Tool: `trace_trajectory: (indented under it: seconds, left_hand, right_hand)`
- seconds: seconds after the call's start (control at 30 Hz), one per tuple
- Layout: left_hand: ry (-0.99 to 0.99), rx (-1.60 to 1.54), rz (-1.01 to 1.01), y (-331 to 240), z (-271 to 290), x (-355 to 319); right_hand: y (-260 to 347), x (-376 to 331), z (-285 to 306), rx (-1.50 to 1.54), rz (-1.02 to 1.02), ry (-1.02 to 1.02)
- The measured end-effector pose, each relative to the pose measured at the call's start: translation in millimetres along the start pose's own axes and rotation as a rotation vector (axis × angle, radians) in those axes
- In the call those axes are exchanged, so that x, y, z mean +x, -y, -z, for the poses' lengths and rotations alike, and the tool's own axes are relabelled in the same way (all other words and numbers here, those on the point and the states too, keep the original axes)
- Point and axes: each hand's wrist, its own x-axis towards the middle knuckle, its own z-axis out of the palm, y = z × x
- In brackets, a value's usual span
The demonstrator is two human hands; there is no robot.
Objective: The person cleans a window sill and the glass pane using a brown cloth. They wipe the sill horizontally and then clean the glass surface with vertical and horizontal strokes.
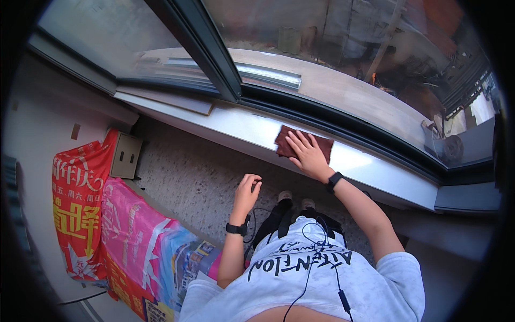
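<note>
My right hand (310,154) lies flat with fingers spread on a dark brownish-red cloth (284,135). The folded cloth rests on the glossy white window sill (241,126), and its far edge comes close to the dark window frame (322,119). My left hand (248,189) hangs over the floor in front of the sill, away from the cloth. Its fingers are loosely bent, with a gap to the thumb, and nothing shows in them. Each wrist wears a black band.
Tall glass panes (343,75) stand behind the sill. At its left part lies a thin flat strip (182,101). Red and pink printed plastic sheets (129,231) cover something at the left, beside a beige box (126,155). Black cables (307,290) hang over my shirt.
</note>
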Motion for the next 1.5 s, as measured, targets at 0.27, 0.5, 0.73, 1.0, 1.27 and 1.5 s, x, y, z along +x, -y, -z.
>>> trace_trajectory:
  seconds: [0.27, 0.5, 0.73, 1.0, 1.27, 1.5]
  left_hand:
    - [-0.106, 0.014, -0.073, 13, 16, 21]
    - [-0.156, 0.008, -0.221, -16, -6, 88]
    - [0.118, 0.186, -0.362, -11, -73, 111]
    - [0.143, 0.338, -0.371, -1, -94, 112]
    - [0.047, 0.303, -0.337, -2, -102, 112]
    - [-0.020, 0.304, -0.263, -2, -108, 117]
  right_hand:
    - [28, 93, -34, 0.105, 0.217, -0.064]
    - [-19, -43, 21, 0.057, -0.042, 0.076]
    - [-135, -304, 53, -0.113, -0.972, -0.241]
    - [-94, -223, 2, -0.275, -1.306, -0.404]
    - [22, -51, 1, 0.085, -0.539, -0.283]
    - [-29, -99, 15, 0.094, -0.276, -0.172]
